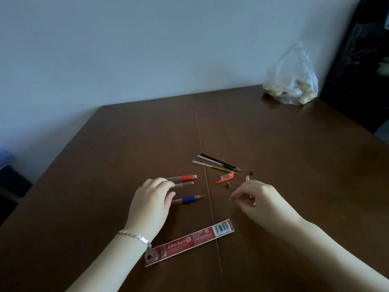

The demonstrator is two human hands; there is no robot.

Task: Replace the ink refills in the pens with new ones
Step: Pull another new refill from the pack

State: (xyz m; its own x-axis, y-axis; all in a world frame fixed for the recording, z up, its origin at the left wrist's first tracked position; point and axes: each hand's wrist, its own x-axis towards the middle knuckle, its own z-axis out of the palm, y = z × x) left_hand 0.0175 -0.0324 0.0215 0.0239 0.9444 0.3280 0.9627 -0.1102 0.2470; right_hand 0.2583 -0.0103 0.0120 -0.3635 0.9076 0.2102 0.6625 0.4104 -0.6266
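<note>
Left hand (150,204) loosely curled over clear pen barrels (183,181) on brown bench (105,165); right hand (255,199) pinched small blue-tipped piece, identity unclear.

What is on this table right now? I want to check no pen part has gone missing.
pen barrels: 3, orange grip, clear, blue grip; by left hand
refills: 3, black, white, yellowish; centre
pen cap: 1, orange; below refills
small tips: about 3; near cap
refill packet: 1, red; near edge
plastic bag: 1, clear; far corner
table: 1, brown
left hand: on barrels, bracelet
right hand: pinching something blue
</note>
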